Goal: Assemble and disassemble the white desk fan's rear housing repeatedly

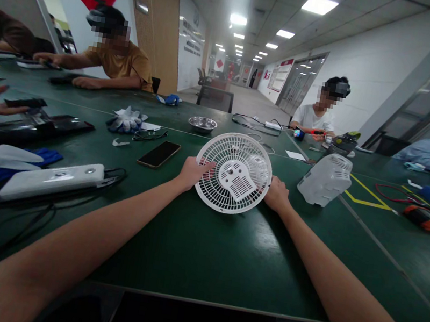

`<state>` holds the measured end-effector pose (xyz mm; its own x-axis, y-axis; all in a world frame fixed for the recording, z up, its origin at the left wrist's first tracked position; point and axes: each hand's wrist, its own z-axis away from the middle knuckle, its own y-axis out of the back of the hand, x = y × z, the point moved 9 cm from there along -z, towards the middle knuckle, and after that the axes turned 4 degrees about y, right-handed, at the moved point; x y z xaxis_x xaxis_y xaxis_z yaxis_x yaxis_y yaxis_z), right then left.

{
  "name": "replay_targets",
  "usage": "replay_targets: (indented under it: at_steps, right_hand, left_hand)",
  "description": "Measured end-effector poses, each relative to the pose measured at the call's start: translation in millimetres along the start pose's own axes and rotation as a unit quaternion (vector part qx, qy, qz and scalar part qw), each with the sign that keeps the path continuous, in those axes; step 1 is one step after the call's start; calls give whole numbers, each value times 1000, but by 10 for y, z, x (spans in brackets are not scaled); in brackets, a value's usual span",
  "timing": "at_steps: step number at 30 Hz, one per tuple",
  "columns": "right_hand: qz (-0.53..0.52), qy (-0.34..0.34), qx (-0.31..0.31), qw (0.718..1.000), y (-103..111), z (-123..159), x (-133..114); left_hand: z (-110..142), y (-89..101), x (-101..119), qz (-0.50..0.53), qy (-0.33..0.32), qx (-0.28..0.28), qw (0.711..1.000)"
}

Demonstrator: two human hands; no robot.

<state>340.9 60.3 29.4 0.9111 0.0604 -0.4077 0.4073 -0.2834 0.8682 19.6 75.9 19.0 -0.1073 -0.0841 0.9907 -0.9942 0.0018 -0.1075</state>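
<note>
At the left of the frame, a white power strip (54,180) lies on the green surface (200,256). Nearer the centre is a phone (159,154). The left hand (191,173) grips the left rim of a round white grille (233,173) at mid-frame; the right hand (276,193) grips its right rim. Right of centre sits a white plastic housing (325,179).

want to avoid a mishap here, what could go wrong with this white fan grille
The white fan grille is held near opposite edges by the left hand and right hand; if one grip slipped, it might tip.
A leftward swing could knock the phone lying near the left hand.
A rightward one might bump the white housing.
</note>
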Motion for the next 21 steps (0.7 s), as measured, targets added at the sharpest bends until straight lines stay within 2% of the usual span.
replay_targets:
  at_steps: [4, 6, 8, 10, 12, 14, 16, 18, 19, 21]
  right_hand:
    - [2, 21, 2, 1000, 85, 34, -71]
    - [-65, 38, 41, 996, 230, 69, -137]
    - [-174, 48, 72, 981, 350, 118, -203]
    - [-265, 47, 60, 961, 347, 175, -290]
    - [-301, 49, 7, 952, 233, 254, -436]
    - [-381, 49, -78, 920, 41, 367, -620]
    - [-494, 31, -195, 847, -183, 525, -826]
    - [-577, 12, -262, 774, -296, 656, -981]
    - [-593, 13, -257, 763, -294, 673, -1013]
    - [-581, 55, -179, 792, -177, 624, -1017]
  left_hand:
    - [1, 2, 15, -7, -12, -2, 1000]
    - [9, 0, 29, -11, -17, -2, 1000]
    - [21, 0, 48, -17, -21, 4, 1000]
    - [36, 7, 76, -24, -30, 16, 999]
    - [56, 14, 121, -29, -48, 26, 998]
    - [86, 18, 189, -39, -76, 30, 996]
    - [127, 28, 266, -50, -105, 34, 993]
    - [167, 47, 334, -53, -123, 40, 990]
    - [182, 59, 361, -54, -129, 44, 989]
    - [191, 74, 400, -61, -137, 47, 988]
